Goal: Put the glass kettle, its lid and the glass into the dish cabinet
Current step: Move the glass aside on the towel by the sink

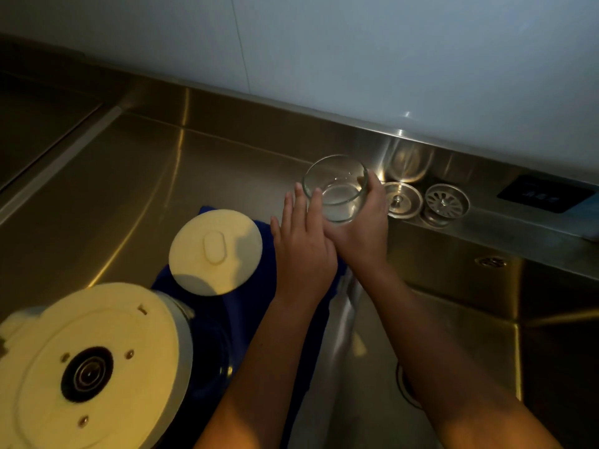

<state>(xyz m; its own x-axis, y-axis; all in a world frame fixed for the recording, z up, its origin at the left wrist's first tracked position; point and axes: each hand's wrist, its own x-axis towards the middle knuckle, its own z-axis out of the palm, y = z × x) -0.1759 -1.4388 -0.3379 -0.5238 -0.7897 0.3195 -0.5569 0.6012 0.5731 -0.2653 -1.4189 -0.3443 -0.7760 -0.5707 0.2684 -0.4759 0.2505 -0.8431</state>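
My right hand (363, 228) grips a short clear glass (337, 189) from below, holding it above the counter's edge by the sink. My left hand (301, 241) lies flat with straight fingers against the glass's left side. The kettle's cream round lid (215, 251) rests on a blue cloth (249, 306). The glass kettle (94, 367) stands upside down on the same cloth at the lower left, its cream base with a dark round connector facing up.
A steel counter (136, 189) stretches left, with a steel sink (470, 335) to the right. Two metal sink strainers (424, 200) sit on the ledge behind the sink. A dark control panel (544, 194) is set at the far right. A white wall rises behind.
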